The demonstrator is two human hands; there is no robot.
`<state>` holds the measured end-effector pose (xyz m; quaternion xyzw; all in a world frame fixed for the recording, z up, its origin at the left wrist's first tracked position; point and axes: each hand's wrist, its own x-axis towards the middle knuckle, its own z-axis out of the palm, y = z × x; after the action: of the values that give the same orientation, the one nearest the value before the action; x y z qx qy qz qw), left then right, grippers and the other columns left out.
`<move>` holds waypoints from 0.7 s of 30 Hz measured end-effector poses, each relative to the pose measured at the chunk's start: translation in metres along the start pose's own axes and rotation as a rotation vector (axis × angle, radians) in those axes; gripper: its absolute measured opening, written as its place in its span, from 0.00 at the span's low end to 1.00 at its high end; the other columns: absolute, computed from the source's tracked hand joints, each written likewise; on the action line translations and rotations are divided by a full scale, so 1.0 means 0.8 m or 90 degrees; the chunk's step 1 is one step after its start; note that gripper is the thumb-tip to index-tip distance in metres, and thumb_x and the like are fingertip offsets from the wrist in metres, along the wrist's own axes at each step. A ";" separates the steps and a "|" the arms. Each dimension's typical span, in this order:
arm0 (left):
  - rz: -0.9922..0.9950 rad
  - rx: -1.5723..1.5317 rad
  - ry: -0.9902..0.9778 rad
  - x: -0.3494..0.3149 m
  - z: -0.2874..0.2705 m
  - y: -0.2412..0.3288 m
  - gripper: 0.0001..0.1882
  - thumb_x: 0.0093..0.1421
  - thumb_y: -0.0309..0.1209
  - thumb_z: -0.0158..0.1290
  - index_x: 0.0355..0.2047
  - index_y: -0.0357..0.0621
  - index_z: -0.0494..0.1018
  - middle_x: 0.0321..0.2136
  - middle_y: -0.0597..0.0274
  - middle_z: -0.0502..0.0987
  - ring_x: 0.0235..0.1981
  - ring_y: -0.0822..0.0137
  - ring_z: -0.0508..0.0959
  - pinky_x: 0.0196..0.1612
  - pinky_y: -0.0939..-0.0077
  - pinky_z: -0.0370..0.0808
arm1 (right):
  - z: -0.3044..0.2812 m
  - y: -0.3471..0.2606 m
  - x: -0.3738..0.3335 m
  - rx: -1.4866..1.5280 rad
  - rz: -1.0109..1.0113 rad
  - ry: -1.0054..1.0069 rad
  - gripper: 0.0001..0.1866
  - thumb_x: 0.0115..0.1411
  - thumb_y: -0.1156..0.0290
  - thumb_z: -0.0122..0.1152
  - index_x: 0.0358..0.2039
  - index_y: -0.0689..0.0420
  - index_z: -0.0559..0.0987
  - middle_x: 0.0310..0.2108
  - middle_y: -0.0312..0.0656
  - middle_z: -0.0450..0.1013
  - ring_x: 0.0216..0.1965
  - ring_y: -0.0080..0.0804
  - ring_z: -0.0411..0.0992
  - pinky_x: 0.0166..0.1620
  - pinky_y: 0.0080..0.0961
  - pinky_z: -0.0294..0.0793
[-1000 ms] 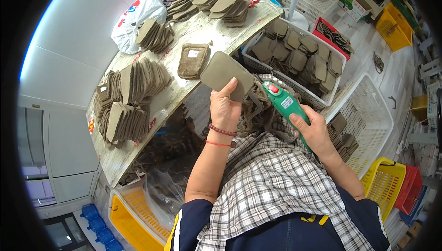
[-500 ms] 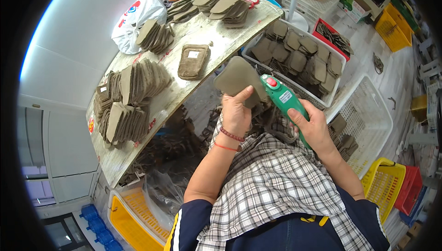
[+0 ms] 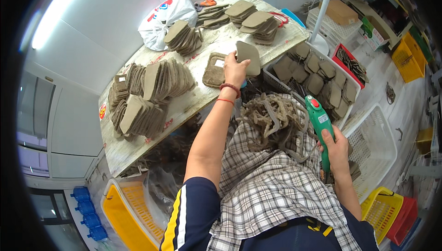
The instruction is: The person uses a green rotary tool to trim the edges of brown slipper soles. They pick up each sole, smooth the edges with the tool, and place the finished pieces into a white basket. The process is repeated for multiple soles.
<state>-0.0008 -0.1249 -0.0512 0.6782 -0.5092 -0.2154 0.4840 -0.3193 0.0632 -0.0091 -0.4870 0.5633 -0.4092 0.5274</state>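
Note:
My left hand (image 3: 235, 72) reaches over the table edge, its fingers closed on a grey-brown rounded felt pad (image 3: 249, 56) that stands tilted up. Just beside it, a similar brown pad (image 3: 212, 77) with a white label lies flat on the table. In my right hand (image 3: 337, 148), at the right of my lap, is a green handheld power cutter (image 3: 321, 123) with a red button, its tip pointing up and away. On the checked apron (image 3: 281, 179) over my lap rests a tangled heap of felt offcut strips (image 3: 270, 118).
Stacks of pads (image 3: 169, 79) stand along the worn table (image 3: 186, 105), near a white plastic bag (image 3: 161, 27). To the right are a white crate of pads (image 3: 314, 83), a red tray of strips (image 3: 352, 62), a white basket (image 3: 375, 147) and a yellow basket (image 3: 381, 212).
My left hand has carried the pad from in front of me up to the table by the labelled pad. The cutter has moved right, away from the pad. The strips on my lap now show.

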 end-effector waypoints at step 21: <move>0.099 -0.306 0.219 -0.019 -0.124 -0.028 0.14 0.60 0.17 0.45 0.45 0.35 0.73 0.35 0.57 0.79 0.31 0.68 0.78 0.34 0.77 0.74 | 0.030 -0.015 0.013 -0.012 -0.013 -0.038 0.22 0.63 0.58 0.59 0.49 0.64 0.74 0.28 0.34 0.72 0.25 0.16 0.67 0.27 0.16 0.68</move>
<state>0.0821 -0.0676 -0.0305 0.5302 -0.4046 -0.1741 0.7245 -0.2934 0.0523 -0.0023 -0.5099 0.5461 -0.3946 0.5349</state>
